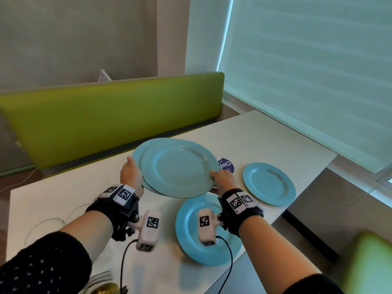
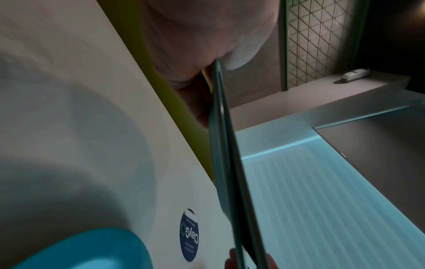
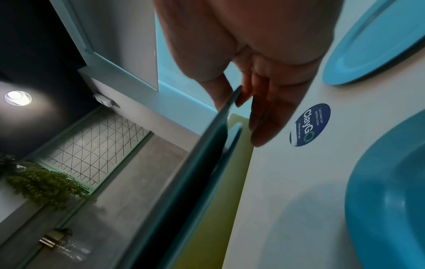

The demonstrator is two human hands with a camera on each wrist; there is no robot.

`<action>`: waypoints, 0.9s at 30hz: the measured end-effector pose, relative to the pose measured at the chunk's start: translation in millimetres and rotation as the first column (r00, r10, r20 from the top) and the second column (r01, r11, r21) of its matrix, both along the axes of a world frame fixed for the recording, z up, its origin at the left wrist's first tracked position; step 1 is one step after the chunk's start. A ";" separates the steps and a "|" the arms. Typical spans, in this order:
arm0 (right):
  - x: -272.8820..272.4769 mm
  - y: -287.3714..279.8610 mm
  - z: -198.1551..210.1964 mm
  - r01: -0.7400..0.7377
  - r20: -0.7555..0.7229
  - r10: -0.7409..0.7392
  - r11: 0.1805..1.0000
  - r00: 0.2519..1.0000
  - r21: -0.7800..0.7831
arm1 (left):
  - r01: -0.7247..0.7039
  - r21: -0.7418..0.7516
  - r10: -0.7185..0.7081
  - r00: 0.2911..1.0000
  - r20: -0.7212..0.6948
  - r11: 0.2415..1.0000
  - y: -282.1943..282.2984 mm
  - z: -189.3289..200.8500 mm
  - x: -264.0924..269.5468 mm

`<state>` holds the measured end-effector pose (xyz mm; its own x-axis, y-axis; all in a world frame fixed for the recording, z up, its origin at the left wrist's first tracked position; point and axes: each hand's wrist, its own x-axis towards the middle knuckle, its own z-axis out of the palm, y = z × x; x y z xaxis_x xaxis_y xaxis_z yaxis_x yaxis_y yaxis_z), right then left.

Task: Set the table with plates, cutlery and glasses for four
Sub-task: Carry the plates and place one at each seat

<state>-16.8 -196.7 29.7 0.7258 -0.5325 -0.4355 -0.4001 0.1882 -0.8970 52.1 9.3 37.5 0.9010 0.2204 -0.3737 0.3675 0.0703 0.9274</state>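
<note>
Four light-blue plates show in the head view: two held in the air as a slightly offset pair, an upper plate point(image 1: 177, 167) and a lower plate point(image 1: 137, 153) peeking out behind it on the left, and two lying flat on the white table point(image 1: 265, 132). Of those lying flat, the near plate point(image 1: 191, 230) sits just under the right wrist, and the far plate point(image 1: 269, 183) rests to the right near the table's edge; nothing lies on any plate. Between the held pair and the far plate a round dark-blue sticker point(image 1: 227, 165) is stuck to the tabletop, and the right wrist view reads it as "ClayGo" with "Let's keep our pantries clean" above; a smaller line is too fine to read. The left hand point(image 1: 130, 175) clasps the left rim of the pair, thumb on top and fingers beneath, as the left wrist view shows edge-on. The right hand point(image 1: 222, 177) pinches the right rim of the upper plate, thumb over the rim and fingers point(image 3: 266, 116) extended below it. Clear glasses point(image 1: 45, 228) stand at the table's near left, only their rims discernible. A green bench back point(image 1: 110, 115) runs behind the table, and a pale window blind point(image 1: 307, 71) hangs on the right.
</note>
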 end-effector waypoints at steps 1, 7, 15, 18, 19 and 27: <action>3.3 -0.1 -0.4 -0.005 0.014 0.005 1.000 1.000 -0.002 | -0.035 -0.013 0.035 0.999 -0.010 0.999 8.0 -0.8 2.6; 30.3 -13.4 -9.0 0.023 -0.001 -0.023 0.999 1.000 0.030 | -0.256 0.003 0.256 0.967 0.001 0.967 45.0 -4.4 33.1; 86.1 -33.5 -43.9 0.083 -0.069 -0.077 0.992 0.995 0.094 | -0.476 0.071 0.473 0.880 0.049 0.877 73.1 -13.1 84.4; 108.7 -34.1 -64.4 0.068 -0.121 -0.055 0.992 0.991 0.106 | -0.506 0.104 0.505 0.862 0.035 0.856 78.9 -21.5 101.5; 114.2 -32.4 -69.1 0.064 -0.139 -0.049 0.992 0.989 0.108 | -0.521 0.115 0.520 0.853 0.036 0.846 80.8 -24.6 105.8; 150.5 -4.5 -95.4 0.047 -0.181 -0.021 0.988 0.983 0.145 | -0.552 0.134 0.557 0.831 0.003 0.823 87.5 -49.3 131.7</action>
